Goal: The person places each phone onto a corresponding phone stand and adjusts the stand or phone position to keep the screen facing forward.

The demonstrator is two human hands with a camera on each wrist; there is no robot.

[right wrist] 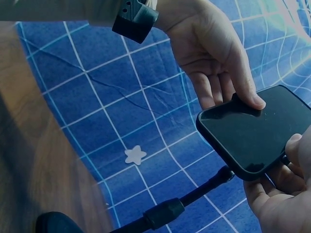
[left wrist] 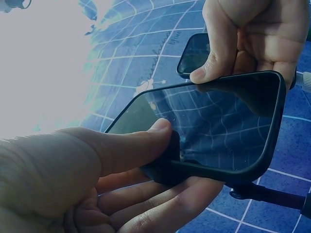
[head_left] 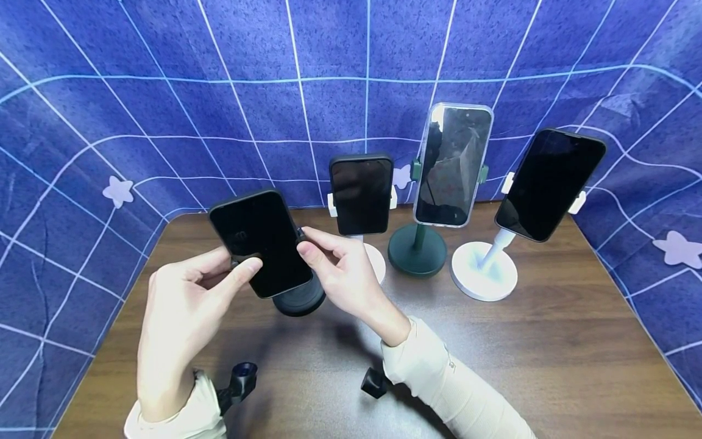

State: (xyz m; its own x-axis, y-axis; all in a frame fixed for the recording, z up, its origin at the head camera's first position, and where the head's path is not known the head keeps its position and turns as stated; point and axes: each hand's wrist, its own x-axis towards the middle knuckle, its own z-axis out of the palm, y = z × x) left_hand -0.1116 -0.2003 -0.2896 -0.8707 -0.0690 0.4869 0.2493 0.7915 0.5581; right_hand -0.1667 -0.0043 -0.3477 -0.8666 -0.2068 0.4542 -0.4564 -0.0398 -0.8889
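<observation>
A black smartphone (head_left: 271, 250) sits tilted at the head of a black phone stand (head_left: 298, 300), screen facing me. My left hand (head_left: 183, 299) grips its left side, thumb over the screen's edge and fingers behind, as the left wrist view also shows. On the opposite side my right hand (head_left: 351, 271) pinches the phone's edge beside a small black clamp piece (head_left: 300, 233). In the right wrist view, the stand's black arm (right wrist: 165, 212) runs up towards the phone's underside. How far the clamp encloses the phone is hidden by the fingers.
To the right stand a small phone (head_left: 362, 195) on a white stand (head_left: 376, 262), a clear-cased phone (head_left: 452, 174) on a green stand (head_left: 417, 256), and a tilted phone (head_left: 550, 183) on another white stand (head_left: 482, 277). Blue gridded cloth (head_left: 247, 110) rises behind the wooden table (head_left: 548, 347).
</observation>
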